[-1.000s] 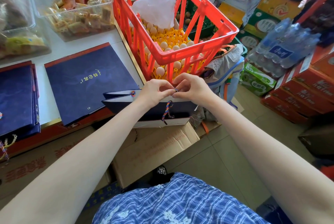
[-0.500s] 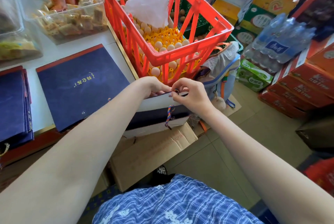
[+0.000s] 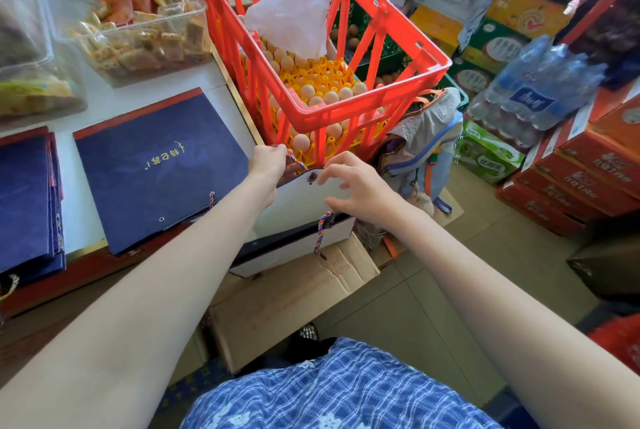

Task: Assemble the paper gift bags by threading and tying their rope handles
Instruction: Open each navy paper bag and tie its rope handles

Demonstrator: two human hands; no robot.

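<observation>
An opened navy gift bag with a white inside hangs off the table edge in front of me. My left hand pinches a multicoloured rope and holds it taut from the hole in the bag's far wall. My right hand hovers by that hole with spread fingers, holding nothing. A second rope end dangles from the near wall. A flat navy bag lies on the table, and a stack of flat bags lies at the left.
A red crate of eggs stands right behind the bag. Clear tubs of snacks sit at the table's back. A cardboard box lies under the bag. Water bottles and stacked cartons fill the right side.
My hands were together at the bag's top edge. The left hand has pulled the rope up and left through the hole, and the right hand has let go and spread its fingers.
</observation>
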